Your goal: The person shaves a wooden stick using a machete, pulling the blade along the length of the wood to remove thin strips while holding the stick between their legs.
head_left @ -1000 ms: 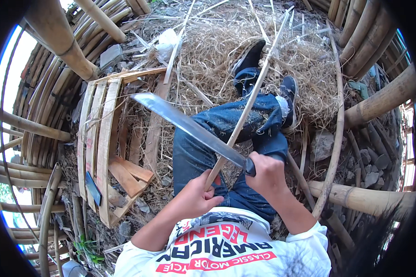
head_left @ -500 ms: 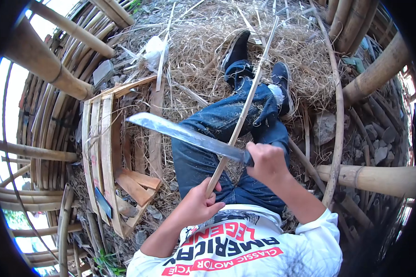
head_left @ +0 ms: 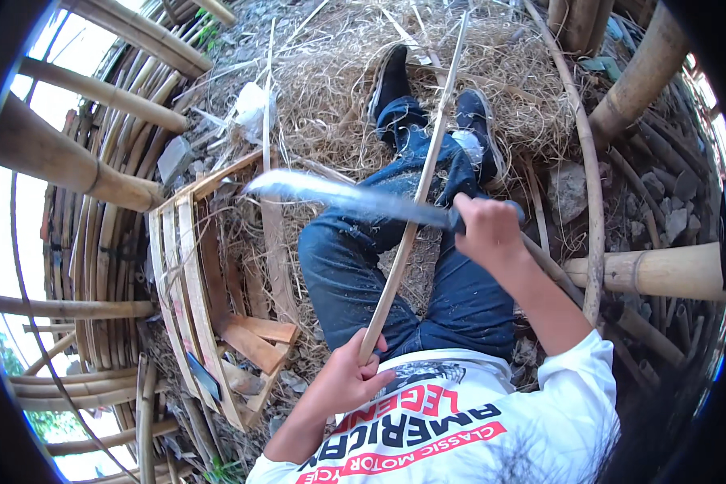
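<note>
My left hand (head_left: 349,377) is closed around the near end of a long, thin bamboo strip (head_left: 412,218). The strip slants away over my lap, its far end reaching past my shoes. In my right hand (head_left: 490,231) is the dark handle of a machete (head_left: 355,196), gripped firmly. Its long, broad blade points left and lies across the strip, smeared by motion. Whether the edge touches the strip I cannot tell. Small pale shavings dot my jeans (head_left: 339,274) beneath.
A slatted wooden crate (head_left: 187,266) stands to my left, a phone (head_left: 204,376) on its slats. Curly shavings (head_left: 323,97) cover the ground around my shoes. Bamboo poles (head_left: 653,270) rise on both sides, with a rock (head_left: 569,194) at the right and a plastic bag (head_left: 254,106) farther off.
My right hand and the machete have moved away from me along the strip and slightly right. My left hand keeps its hold near the strip's end. The whole view has shifted slightly.
</note>
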Motion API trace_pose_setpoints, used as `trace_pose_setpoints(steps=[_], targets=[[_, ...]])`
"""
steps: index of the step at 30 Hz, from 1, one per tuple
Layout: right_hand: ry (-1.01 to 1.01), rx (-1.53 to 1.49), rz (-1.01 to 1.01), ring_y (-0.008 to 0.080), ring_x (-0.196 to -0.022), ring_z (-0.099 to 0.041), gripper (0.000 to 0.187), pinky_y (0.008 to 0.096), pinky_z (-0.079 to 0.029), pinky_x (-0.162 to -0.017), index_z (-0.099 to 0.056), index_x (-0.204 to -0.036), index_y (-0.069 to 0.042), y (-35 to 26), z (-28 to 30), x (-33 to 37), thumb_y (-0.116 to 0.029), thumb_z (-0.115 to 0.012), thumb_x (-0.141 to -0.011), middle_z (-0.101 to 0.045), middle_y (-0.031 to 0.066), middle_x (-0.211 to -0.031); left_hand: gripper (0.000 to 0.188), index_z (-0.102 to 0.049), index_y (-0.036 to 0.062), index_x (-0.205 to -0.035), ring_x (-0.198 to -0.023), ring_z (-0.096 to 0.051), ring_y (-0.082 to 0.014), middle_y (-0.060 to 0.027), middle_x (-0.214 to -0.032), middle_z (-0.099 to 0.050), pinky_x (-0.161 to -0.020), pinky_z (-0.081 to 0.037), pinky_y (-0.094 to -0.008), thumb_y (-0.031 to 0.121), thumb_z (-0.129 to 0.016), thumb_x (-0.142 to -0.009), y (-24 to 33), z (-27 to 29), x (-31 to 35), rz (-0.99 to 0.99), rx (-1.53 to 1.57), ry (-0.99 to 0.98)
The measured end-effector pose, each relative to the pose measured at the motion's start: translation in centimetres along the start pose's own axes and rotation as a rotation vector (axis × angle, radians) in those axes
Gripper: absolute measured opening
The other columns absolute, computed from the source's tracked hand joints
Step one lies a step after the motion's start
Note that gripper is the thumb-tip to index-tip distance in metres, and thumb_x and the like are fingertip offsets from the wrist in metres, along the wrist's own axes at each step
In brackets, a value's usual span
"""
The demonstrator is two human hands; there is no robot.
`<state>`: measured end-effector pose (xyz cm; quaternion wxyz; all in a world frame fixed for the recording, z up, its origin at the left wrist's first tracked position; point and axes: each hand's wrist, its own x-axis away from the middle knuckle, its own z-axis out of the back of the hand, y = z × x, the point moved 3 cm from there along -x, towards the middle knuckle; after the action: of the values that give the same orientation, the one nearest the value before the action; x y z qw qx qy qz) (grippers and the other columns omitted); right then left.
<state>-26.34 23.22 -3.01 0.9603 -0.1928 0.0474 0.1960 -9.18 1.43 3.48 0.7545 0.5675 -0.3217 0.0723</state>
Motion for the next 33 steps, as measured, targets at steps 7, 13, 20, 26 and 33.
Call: trace_pose_setpoints(steps=[7, 13, 20, 26, 33], targets=[[-0.061, 0.009, 0.048, 0.0309, -0.068, -0.068, 0.026, 0.0421, -0.054, -0.059, -0.055, -0.083, -0.010, -1.9, 0.2, 2.4, -0.013, -0.074, -0.066, -0.065, 0.0120, -0.070, 0.038, -0.045, 0.0045, -0.108, -0.056, -0.028, -0.0005, 0.0108, -0.062, -0.028, -0.053, -0.022, -0.0192, -0.001, -0.072, -0.081, -1.1, 0.0, 0.4, 0.032, 0.047, -0.037], [0.023, 0.095, -0.070, 0.0328, -0.067, -0.068, 0.019, 0.0422, -0.053, -0.059, -0.055, -0.083, -0.008, 3.3, 0.2, 0.4, -0.010, -0.069, -0.070, -0.065, 0.0134, -0.069, 0.037, -0.045, 0.0029, -0.109, -0.055, -0.031, -0.0013, 0.0094, -0.061, -0.031, -0.051, -0.027, -0.0196, 0.002, -0.072, -0.084, -0.9, -0.2, 1.2, 0.045, 0.104, -0.093], [0.036, 0.005, 0.028, 0.0328, -0.067, -0.068, 0.014, 0.0433, -0.053, -0.058, -0.056, -0.081, -0.009, 0.4, 0.6, 2.1, -0.009, -0.066, -0.071, -0.064, 0.0129, -0.068, 0.038, -0.045, 0.0032, -0.109, -0.055, -0.032, 0.0002, 0.0102, -0.062, -0.031, -0.050, -0.027, -0.0182, 0.002, -0.073, -0.084, -0.8, -0.2, 1.8, 0.080, 0.141, -0.083], [0.090, 0.044, -0.102, 0.0355, -0.069, -0.067, 0.023, 0.0451, -0.053, -0.060, -0.056, -0.086, -0.008, 5.0, 0.5, 0.6, -0.012, -0.070, -0.068, -0.064, 0.0148, -0.069, 0.038, -0.045, 0.0038, -0.109, -0.056, -0.031, -0.0001, 0.0103, -0.063, -0.031, -0.050, -0.026, -0.0183, 0.002, -0.073, -0.084, -0.5, -0.4, 2.6, 0.133, 0.164, -0.101], [0.063, 0.044, -0.027, 0.0337, -0.071, -0.068, 0.028, 0.0447, -0.053, -0.063, -0.056, -0.087, -0.008, 2.4, 1.5, 0.7, -0.014, -0.073, -0.065, -0.065, 0.0133, -0.071, 0.039, -0.044, 0.0034, -0.111, -0.055, -0.031, -0.0001, 0.0103, -0.063, -0.032, -0.050, -0.027, -0.0182, 0.002, -0.072, -0.085, -0.2, -0.1, 4.1, 0.142, 0.199, -0.048]])
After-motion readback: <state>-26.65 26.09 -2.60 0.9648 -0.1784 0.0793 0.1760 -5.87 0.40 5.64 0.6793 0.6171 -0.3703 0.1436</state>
